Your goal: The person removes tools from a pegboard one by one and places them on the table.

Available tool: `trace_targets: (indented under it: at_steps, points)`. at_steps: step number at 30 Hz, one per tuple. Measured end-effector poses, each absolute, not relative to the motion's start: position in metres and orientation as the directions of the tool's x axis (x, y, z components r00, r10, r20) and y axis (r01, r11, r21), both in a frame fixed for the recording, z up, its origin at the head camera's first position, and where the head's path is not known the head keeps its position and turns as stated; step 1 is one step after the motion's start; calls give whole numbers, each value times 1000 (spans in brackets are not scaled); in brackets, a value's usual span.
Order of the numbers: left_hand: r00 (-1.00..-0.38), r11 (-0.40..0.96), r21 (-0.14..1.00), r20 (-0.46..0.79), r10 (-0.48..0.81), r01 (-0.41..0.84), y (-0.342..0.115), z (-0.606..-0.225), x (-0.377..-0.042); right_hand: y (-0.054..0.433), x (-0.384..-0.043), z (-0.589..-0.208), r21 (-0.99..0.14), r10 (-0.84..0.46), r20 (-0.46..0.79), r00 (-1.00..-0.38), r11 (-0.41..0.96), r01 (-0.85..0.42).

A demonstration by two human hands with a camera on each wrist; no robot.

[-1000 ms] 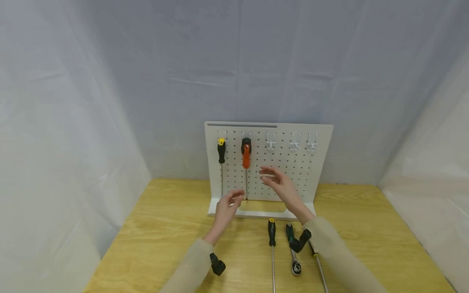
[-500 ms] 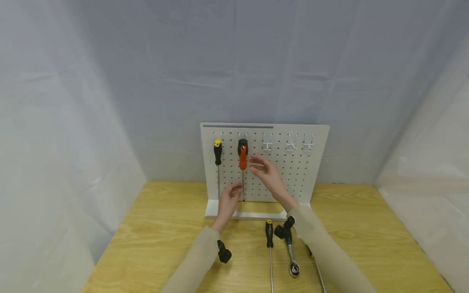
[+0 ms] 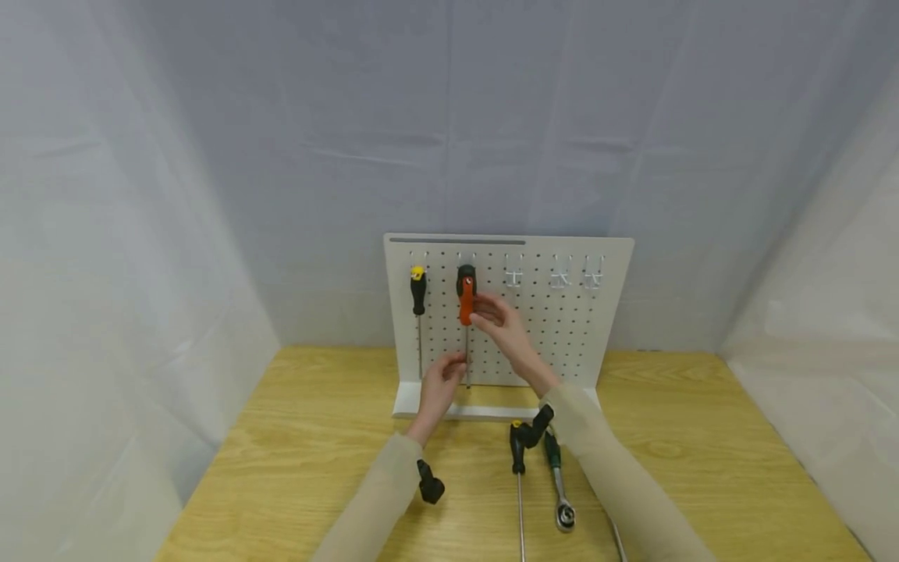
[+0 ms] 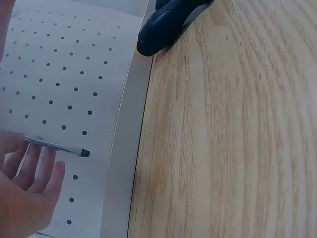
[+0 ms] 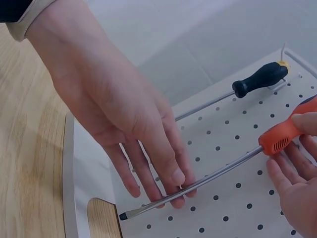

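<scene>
An orange-and-black screwdriver [image 3: 467, 304] hangs tip down at the white pegboard [image 3: 562, 336]. My right hand [image 3: 507, 332] holds its handle from the right; in the right wrist view, the thumb lies over the orange grip and the fingers [image 5: 292, 168] pass behind. Lower down, my left hand [image 3: 438, 390] pinches the shaft near its flat tip. The left wrist view shows the shaft [image 4: 62, 147] between thumb and fingers, with the dark tip sticking out beyond them. To the left hangs a black screwdriver with a yellow end [image 3: 418, 293], clear of both hands.
White wire hooks [image 3: 514, 277] line the board's upper right. On the wooden table [image 3: 302, 437] in front lie another black-and-yellow screwdriver [image 3: 518, 453] and a ratchet with a green handle [image 3: 558, 476]. One more shaft [image 3: 618, 542] shows beside the right sleeve.
My right hand has moved left from beside the board's hooks onto the orange handle. My left hand has risen slightly to the shaft. The screwdriver's lower end has shifted a little.
</scene>
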State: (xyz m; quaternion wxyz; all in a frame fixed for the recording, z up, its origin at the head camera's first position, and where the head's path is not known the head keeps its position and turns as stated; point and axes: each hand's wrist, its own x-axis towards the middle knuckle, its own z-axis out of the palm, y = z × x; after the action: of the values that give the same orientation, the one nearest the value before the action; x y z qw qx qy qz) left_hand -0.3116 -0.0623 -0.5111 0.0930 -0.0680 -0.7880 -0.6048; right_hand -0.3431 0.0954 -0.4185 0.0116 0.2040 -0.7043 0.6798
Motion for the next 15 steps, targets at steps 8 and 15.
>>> trace_targets:
  at_steps: [8, 15]
  points:
    - [-974, 184, 957, 223, 27, 224, -66, -513, -302, 92, -344, -421, -957, -260, 289, -921, -45, -288]
    - [-978, 85, 975, 201, 62, 205, -67, -510, -291, 90, -339, -416, -967, -246, 248, -937, -8, -254]
